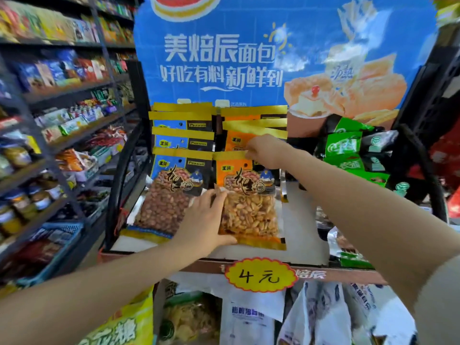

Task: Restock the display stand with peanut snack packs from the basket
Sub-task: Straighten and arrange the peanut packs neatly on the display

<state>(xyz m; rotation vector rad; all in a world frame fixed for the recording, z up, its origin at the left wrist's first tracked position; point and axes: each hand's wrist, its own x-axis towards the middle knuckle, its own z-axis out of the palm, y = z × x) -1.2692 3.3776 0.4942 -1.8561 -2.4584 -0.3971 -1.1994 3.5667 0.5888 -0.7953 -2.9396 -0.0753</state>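
An orange peanut snack pack [250,207] lies at the front of the right-hand row on the display stand [298,247]. My left hand [202,220] grips its lower left edge, thumb under the pack. My right hand [265,151] pinches its gold top strip. Behind it several orange packs [254,125] overlap. To the left, a row of blue peanut packs [174,188] lies stacked the same way. The basket is not in view.
Green and black snack bags [353,150] fill the stand's right side. A yellow price tag [260,275] hangs on the front lip. Bags [249,319] sit on the tier below. Grocery shelves [62,125] line the left, with a blue crate [57,245] low down.
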